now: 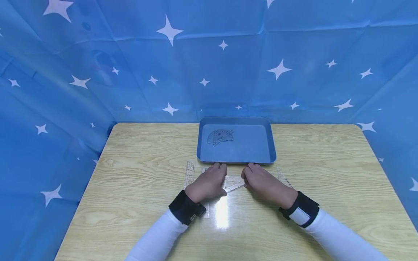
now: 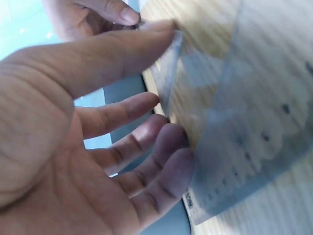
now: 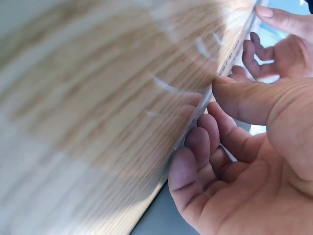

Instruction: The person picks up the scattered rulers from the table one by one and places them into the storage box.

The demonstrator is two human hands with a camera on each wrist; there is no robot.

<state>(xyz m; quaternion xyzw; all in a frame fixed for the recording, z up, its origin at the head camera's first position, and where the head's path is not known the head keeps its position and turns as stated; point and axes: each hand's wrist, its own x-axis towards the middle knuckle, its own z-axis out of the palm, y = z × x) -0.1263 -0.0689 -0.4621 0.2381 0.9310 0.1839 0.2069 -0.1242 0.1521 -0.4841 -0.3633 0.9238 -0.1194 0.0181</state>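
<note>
A clear triangular set square (image 1: 233, 183) lies between my two hands, in front of the blue tray (image 1: 236, 159). My left hand (image 1: 209, 184) pinches its left end; in the left wrist view the thumb (image 2: 142, 44) is at one edge and the curled fingers (image 2: 124, 115) are opposite. At the other end, my right hand (image 1: 262, 184) pinches it between thumb (image 3: 244, 95) and bent fingers (image 3: 198, 142). Another clear set square (image 2: 254, 166) lies beside my left fingertips, partly covered by that hand in the head view.
Inside the tray, towards its left, lies a clear protractor (image 1: 219, 136) overlapping another clear piece. A clear ruler (image 1: 189, 173) is left of my left hand. Another clear triangular piece (image 1: 283, 177) lies beyond my right wrist. A blue starred cloth (image 1: 202, 65) hangs behind the wooden table (image 1: 137, 174).
</note>
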